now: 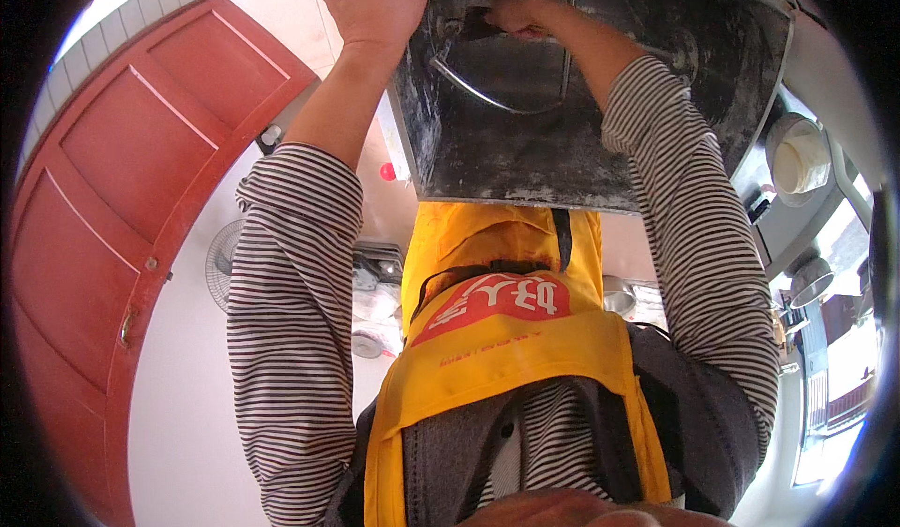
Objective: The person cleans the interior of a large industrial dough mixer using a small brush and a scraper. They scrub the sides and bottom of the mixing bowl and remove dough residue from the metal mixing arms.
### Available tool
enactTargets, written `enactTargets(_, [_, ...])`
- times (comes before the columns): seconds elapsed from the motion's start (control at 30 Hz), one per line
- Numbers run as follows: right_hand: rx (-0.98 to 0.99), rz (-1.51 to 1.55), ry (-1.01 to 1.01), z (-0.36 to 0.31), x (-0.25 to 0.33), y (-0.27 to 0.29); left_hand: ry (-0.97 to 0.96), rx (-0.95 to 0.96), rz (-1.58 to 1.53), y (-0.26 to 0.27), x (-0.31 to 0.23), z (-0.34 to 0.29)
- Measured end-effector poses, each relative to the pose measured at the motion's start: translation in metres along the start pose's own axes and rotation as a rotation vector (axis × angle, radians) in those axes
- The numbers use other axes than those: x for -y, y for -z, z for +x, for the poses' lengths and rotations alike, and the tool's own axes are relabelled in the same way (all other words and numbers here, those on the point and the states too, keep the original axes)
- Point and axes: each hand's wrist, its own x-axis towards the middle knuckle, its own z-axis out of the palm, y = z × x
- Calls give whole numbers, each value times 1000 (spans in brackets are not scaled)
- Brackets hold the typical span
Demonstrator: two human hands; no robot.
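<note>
A large dark panel (pixel 647 124) smeared with whitish marks fills the upper middle. My left hand (pixel 375 4) is closed at its upper left edge; the frame's top cuts off part of that hand, and what it grips is hidden. Over the panel's upper part, my right hand (pixel 532 15) has its fingers wrapped round a small dark flat piece (pixel 476 23), whose kind I cannot make out. Below the right hand, a shiny curved metal strip (pixel 497 103) meets a thin straight rod (pixel 568 49).
A red panelled door (pixel 141 171) stands to the left, near a fan (pixel 223 263). At the right are a whitish container (pixel 802 163) and a metal pot (pixel 810 279). My yellow apron (pixel 506 358) hangs below the panel. A small red round thing (pixel 387 172) lies left of it.
</note>
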Motion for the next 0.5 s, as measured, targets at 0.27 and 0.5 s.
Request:
enactTargets(0.27, [157,22,-117,42,-52,9,2,8,-27,-5,-4,6])
enactTargets(0.5, [-394,-34,171,69,-84,-13,1,1,-48,-5,-7,7])
